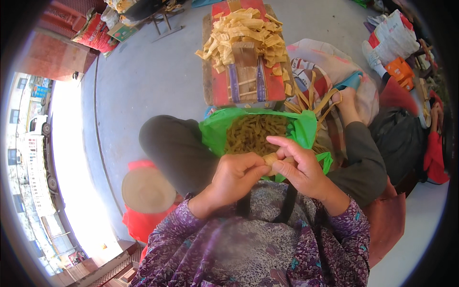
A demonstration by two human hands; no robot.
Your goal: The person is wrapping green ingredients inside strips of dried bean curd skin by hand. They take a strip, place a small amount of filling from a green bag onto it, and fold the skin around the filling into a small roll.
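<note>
Between my left hand (pixel 238 175) and my right hand (pixel 299 166) is a small pale yellow folded strip (pixel 270 159), pinched by the fingers of both. What the strip is made of I cannot tell; the fingers partly hide it. Just beyond the hands, between my knees, a green plastic bag (pixel 217 125) gapes wide, holding many small brownish-green twisted pieces (pixel 254 131). Past the bag stands a low bench with a red top (pixel 274 86). On it lie a heap of flat pale yellow strips (pixel 244 30), a wooden block (pixel 245 53) and purple bands (pixel 234 83).
Long tan strips (pixel 312 93) lie on cloth right of the bag. Beside my left knee are a round tan pad (pixel 148 189) and red fabric (pixel 138 222). Another person's shoe (pixel 373 53) shows at the right, near a white sack (pixel 394 37) and an orange object (pixel 401 73).
</note>
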